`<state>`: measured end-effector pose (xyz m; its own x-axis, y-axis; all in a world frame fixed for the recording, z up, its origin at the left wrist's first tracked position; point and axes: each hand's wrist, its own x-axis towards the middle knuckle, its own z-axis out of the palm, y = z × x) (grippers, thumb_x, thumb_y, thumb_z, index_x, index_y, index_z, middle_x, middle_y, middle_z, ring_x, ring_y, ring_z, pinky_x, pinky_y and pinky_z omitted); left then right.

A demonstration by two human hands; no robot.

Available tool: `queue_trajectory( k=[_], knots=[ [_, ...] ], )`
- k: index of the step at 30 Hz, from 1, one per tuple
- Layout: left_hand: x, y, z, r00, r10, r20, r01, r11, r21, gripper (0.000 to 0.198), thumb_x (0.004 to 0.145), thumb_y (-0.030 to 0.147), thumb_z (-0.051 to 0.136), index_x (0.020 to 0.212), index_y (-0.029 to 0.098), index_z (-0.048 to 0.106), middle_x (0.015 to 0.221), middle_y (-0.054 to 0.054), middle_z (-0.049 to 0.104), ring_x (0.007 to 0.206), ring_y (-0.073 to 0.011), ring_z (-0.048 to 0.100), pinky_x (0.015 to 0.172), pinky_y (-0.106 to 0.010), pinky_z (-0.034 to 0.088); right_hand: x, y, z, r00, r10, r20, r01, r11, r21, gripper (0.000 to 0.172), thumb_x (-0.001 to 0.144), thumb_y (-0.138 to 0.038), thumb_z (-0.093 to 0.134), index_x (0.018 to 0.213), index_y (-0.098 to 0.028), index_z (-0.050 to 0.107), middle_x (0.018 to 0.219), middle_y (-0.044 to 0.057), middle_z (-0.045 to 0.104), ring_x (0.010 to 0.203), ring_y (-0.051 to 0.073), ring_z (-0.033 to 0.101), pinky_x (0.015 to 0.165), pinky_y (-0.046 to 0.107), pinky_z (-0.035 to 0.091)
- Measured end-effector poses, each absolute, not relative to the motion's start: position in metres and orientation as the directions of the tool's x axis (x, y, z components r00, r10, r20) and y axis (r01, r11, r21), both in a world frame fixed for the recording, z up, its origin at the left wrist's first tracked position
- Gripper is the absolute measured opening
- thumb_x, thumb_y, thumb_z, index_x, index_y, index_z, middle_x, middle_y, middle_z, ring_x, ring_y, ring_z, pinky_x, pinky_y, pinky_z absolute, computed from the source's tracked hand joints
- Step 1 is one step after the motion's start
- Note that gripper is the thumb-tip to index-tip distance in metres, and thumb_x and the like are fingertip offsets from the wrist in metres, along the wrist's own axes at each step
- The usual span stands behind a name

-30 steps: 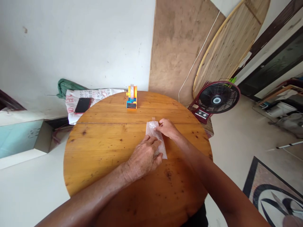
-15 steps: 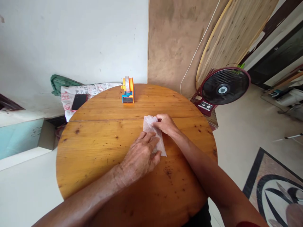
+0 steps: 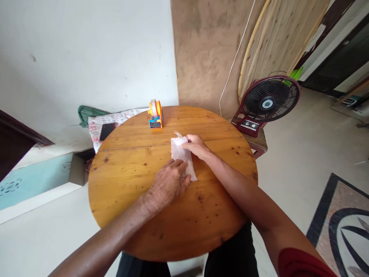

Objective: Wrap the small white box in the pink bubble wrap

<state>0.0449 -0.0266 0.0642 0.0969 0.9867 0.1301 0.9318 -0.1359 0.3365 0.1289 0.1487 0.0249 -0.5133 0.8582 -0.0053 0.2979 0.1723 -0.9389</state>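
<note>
A whitish, translucent bubble-wrap pouch (image 3: 181, 152) lies on the round wooden table (image 3: 127, 188). My right hand (image 3: 196, 146) pinches its far right edge between thumb and fingers. Lower down, my left hand (image 3: 171, 179) rests over the left side of the pouch, fingers slightly bent and thumb apart. A thin pale strip (image 3: 178, 134) sticks up at the pouch's far end; I cannot tell if it is tape or wrap. Toward the back of the table stands an orange and blue tape dispenser (image 3: 156, 115) with a roll in it, away from both hands.
A dark red fan (image 3: 268, 103) stands at the right beyond the table edge. At the back left, a dark phone (image 3: 107, 131) lies on a printed white sack (image 3: 96, 127), beside a green bag (image 3: 86, 113). A white wall and a wooden board rise behind the table.
The camera view has shifted, showing more of the near table edge and my legs. A pale strip now sticks up at the pouch's far end. Both hands stay at the pouch.
</note>
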Motion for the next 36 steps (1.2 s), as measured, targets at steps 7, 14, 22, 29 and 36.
queue_trajectory(
  k=[7,14,22,29,36],
  knots=[
    [0.045,-0.029,0.045,0.063,0.963,0.262,0.893,-0.172,0.416,0.026,0.087,0.021,0.053,0.109,0.014,0.065,0.112,-0.013,0.064,0.106,-0.0296,0.058,0.092,-0.043,0.052,0.144,0.131,0.050,-0.625,0.780,0.023,0.047,0.067,-0.997,0.028,0.053,-0.028,0.073,0.061,-0.019,0.048,0.058,-0.008,0.049,0.058,0.009,0.043,0.056,0.022,0.032],
    [0.044,-0.027,0.014,-0.064,0.929,0.363,0.833,-0.150,0.532,0.044,0.083,0.030,0.060,0.124,0.015,0.062,0.122,-0.016,0.049,0.096,-0.0262,0.060,0.080,-0.041,0.055,0.163,0.116,0.052,-0.697,0.714,0.070,-0.032,0.067,-0.997,0.031,0.060,-0.031,0.075,0.065,-0.019,0.047,0.061,-0.008,0.050,0.058,0.009,0.045,0.058,0.023,0.033],
    [0.050,-0.031,0.014,-0.148,0.901,0.408,0.762,-0.160,0.628,0.038,0.083,0.027,0.060,0.120,0.020,0.059,0.115,-0.010,0.051,0.099,-0.0236,0.058,0.086,-0.040,0.053,0.173,0.099,0.052,-0.674,0.734,0.081,-0.060,0.055,-0.997,0.027,0.060,-0.030,0.075,0.072,-0.018,0.055,0.065,-0.006,0.054,0.061,0.010,0.048,0.061,0.024,0.035],
    [0.049,-0.032,0.017,-0.316,0.863,0.395,0.724,-0.050,0.688,0.057,0.073,0.033,0.068,0.124,0.018,0.047,0.122,-0.012,0.047,0.106,-0.0271,0.057,0.087,-0.044,0.054,0.180,0.097,0.053,-0.714,0.688,0.130,0.010,0.196,-0.981,0.026,0.067,-0.032,0.073,0.071,-0.019,0.051,0.065,-0.007,0.048,0.060,0.009,0.042,0.059,0.023,0.031],
    [0.039,-0.022,0.006,-0.320,0.867,0.382,0.628,-0.108,0.771,0.086,0.066,0.034,0.074,0.141,0.016,0.035,0.125,-0.015,0.051,0.119,-0.0332,0.050,0.101,-0.050,0.044,0.187,0.087,0.058,-0.773,0.616,0.150,0.085,0.336,-0.938,0.028,0.072,-0.033,0.071,0.067,-0.020,0.047,0.069,-0.005,0.054,0.064,0.010,0.048,0.061,0.023,0.037]
  ],
)
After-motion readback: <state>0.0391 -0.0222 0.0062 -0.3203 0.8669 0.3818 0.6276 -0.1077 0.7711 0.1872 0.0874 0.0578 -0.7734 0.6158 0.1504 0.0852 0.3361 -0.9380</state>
